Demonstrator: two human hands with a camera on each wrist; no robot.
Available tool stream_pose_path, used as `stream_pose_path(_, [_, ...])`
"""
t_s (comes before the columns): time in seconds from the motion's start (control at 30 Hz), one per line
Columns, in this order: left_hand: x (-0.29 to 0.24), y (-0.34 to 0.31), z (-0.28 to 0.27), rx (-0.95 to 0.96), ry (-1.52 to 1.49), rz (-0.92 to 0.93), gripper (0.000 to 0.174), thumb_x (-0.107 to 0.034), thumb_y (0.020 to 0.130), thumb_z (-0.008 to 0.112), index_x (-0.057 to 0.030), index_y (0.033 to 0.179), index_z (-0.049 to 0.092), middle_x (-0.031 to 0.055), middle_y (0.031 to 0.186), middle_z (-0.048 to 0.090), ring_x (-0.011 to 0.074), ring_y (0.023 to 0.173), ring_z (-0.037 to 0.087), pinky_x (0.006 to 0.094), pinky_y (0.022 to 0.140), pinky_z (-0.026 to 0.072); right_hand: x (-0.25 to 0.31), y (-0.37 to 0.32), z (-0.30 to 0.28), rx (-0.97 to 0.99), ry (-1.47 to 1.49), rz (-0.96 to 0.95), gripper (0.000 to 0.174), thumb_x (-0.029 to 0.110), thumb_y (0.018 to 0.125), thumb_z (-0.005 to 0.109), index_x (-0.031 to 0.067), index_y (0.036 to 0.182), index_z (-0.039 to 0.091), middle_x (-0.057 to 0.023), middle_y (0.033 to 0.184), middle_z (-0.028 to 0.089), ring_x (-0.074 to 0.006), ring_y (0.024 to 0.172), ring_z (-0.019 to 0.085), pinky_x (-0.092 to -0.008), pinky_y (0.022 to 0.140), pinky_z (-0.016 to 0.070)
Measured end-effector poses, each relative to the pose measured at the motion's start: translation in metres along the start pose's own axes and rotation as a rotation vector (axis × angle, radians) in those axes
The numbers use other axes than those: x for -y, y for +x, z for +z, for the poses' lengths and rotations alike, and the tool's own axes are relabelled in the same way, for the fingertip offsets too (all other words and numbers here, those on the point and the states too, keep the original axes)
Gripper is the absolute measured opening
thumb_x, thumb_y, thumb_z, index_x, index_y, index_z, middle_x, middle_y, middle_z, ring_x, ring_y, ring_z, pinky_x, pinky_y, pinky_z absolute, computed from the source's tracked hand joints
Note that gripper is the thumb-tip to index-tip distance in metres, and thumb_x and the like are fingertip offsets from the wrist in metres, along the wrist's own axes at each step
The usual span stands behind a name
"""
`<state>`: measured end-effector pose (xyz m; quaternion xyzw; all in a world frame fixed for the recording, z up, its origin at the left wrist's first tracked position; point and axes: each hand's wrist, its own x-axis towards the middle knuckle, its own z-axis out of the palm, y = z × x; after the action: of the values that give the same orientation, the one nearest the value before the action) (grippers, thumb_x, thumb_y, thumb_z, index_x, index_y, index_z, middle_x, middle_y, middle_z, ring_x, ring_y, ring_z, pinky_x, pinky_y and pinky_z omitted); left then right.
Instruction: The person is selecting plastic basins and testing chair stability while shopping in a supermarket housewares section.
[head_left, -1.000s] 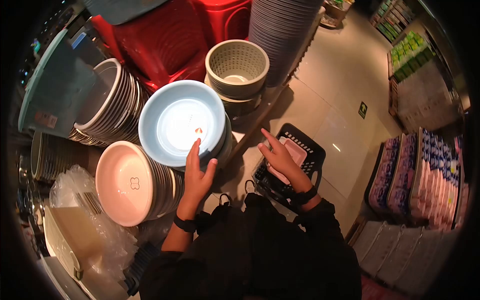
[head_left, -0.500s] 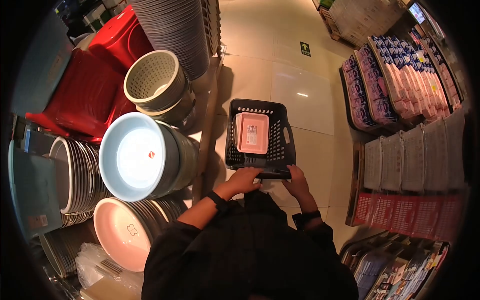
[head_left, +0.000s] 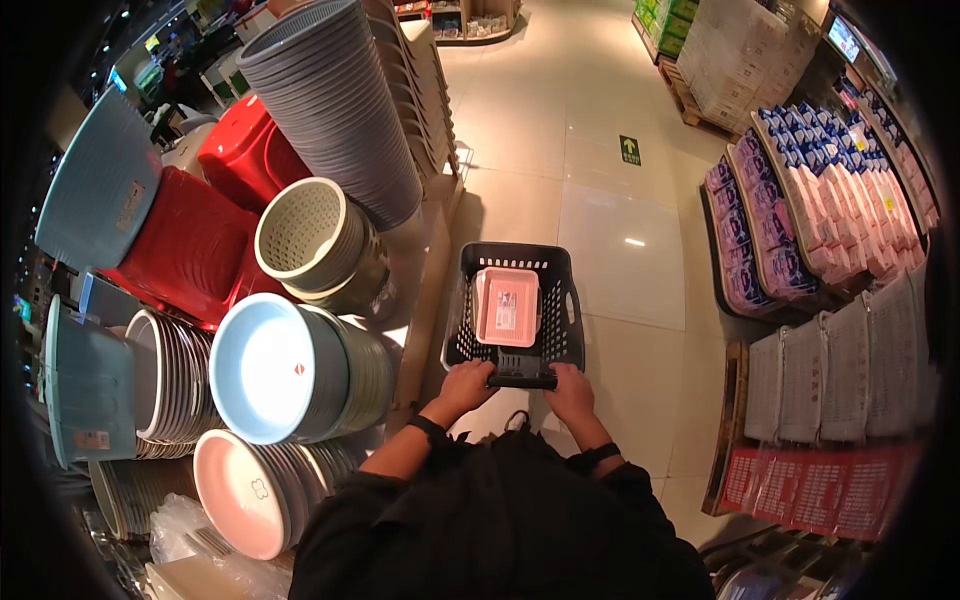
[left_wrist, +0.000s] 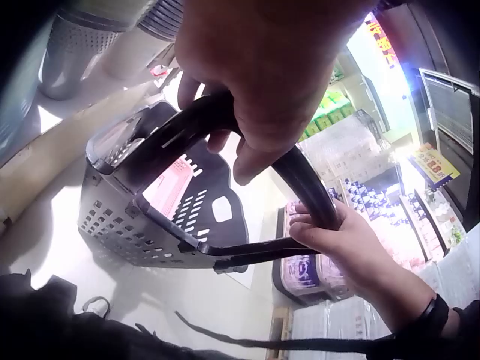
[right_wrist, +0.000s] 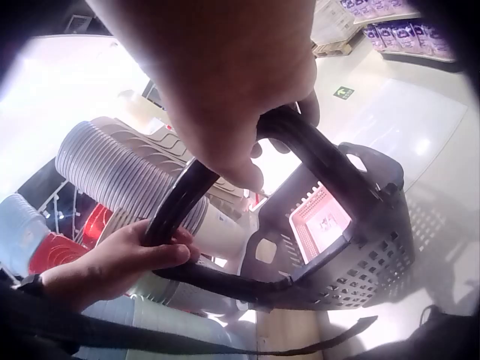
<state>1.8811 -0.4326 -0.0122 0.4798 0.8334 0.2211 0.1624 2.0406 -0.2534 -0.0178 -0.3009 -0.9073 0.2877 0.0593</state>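
Note:
A black plastic shopping basket hangs in front of the body, with square holes in its walls. Inside it lies a pink rectangular tray bearing a printed label. My left hand grips the left part of the basket's black handle. On the handle's right part my right hand has its fingers curled round the bar. In the left wrist view the right hand wraps the far side of the handle. The right wrist view shows the left hand with its thumb along the bar.
On the left, a low display holds a blue basin, a pink basin, beige perforated baskets and a tall grey stack. Tiled aisle floor runs ahead. Packaged goods and wrapped crates line the right.
Both hands, spread apart a second ago, came together on the basket handle. The basket now sits straight ahead, slightly lower in view than half a second ago. The view has swung toward the aisle.

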Motion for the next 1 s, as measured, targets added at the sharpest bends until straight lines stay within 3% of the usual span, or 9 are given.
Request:
stream_pose_path(0.17, [0.018,0.035,0.001,-0.182,0.032,0.025,0.045,-0.024,0.074,0.073,-0.0102,0.115,0.06,0.0139,0.113,0.058,0.0326,0.108,0.056,0.0449,0.09,0.0449,-0.005,0.04,0.002,-0.015,-0.03,-0.087,0.042,0.015,0.071,0.074,0.0089,0.11,0.06,-0.0117,0.104,0.061,-0.0335,0.099,0.059,-0.0446,0.084,0.0483])
stream_pose_path(0.23, [0.023,0.047,0.006,-0.203,0.078,0.029,0.055,-0.025,0.074,0.075,-0.0099,0.123,0.057,0.0167,0.123,0.054,0.0359,0.119,0.05,0.0464,0.098,0.0406,-0.005,0.052,-0.003,-0.013,-0.023,-0.074,0.045,0.014,0.069,0.075,0.0088,0.111,0.059,-0.012,0.107,0.06,-0.0336,0.101,0.058,-0.0446,0.086,0.0482])
stream_pose_path(0.3, [0.025,0.059,0.006,-0.247,0.089,0.022,0.059,-0.026,0.074,0.075,-0.0104,0.127,0.054,0.0189,0.129,0.051,0.0389,0.125,0.045,0.0474,0.103,0.0374,-0.008,0.064,-0.002,-0.1,0.003,-0.111,0.039,0.015,0.074,0.07,0.0111,0.111,0.06,-0.0117,0.106,0.061,-0.0339,0.101,0.059,-0.0442,0.085,0.0488])
stream_pose_path(0.4, [0.031,0.077,0.0,-0.174,0.084,-0.057,0.063,-0.026,0.074,0.076,-0.0105,0.13,0.053,0.021,0.134,0.048,0.041,0.129,0.042,0.0483,0.105,0.035,-0.008,0.083,-0.002,-0.084,0.006,-0.099,0.041,0.015,0.073,0.07,0.0097,0.112,0.06,-0.0121,0.11,0.059,-0.034,0.104,0.058,-0.045,0.087,0.0481])
stream_pose_path(0.5, [0.043,0.093,-0.002,-0.178,0.046,0.001,0.064,-0.026,0.073,0.077,-0.0104,0.13,0.052,0.0224,0.134,0.047,0.0422,0.128,0.042,0.0494,0.105,0.0342,-0.009,0.102,0.0,-0.043,-0.021,-0.065,0.045,0.017,0.072,0.071,0.0092,0.115,0.059,-0.0146,0.118,0.057,-0.0347,0.11,0.055,-0.0447,0.092,0.0471])
stream_pose_path(0.6, [0.048,0.112,-0.006,-0.154,0.03,0.027,0.066,-0.025,0.073,0.077,-0.0108,0.131,0.051,0.023,0.136,0.046,0.0426,0.13,0.04,0.0493,0.106,0.0333,-0.012,0.12,0.003,-0.127,-0.055,-0.053,0.06,0.014,0.065,0.073,0.01,0.123,0.057,-0.0204,0.132,0.047,-0.0366,0.124,0.045,-0.0455,0.103,0.0399])
stream_pose_path(0.83, [0.057,0.153,-0.025,-0.083,0.017,0.028,0.069,-0.025,0.076,0.075,-0.0127,0.137,0.045,0.0266,0.143,0.037,0.0441,0.135,0.032,0.0498,0.109,0.0298,-0.002,0.162,-0.005,-0.104,-0.068,0.057,0.061,0.015,0.067,0.073,0.0105,0.125,0.055,-0.0171,0.13,0.049,-0.0353,0.123,0.046,-0.045,0.101,0.0412])
stream_pose_path(1.0, [0.07,0.186,-0.036,-0.033,0.013,0.029,0.07,-0.025,0.076,0.074,-0.013,0.138,0.044,0.0273,0.142,0.037,0.0438,0.135,0.032,0.0498,0.109,0.0307,0.0,0.194,-0.006,-0.087,-0.035,0.093,0.052,0.017,0.072,0.072,0.011,0.121,0.056,-0.0147,0.123,0.052,-0.0362,0.114,0.051,-0.0454,0.095,0.0451])
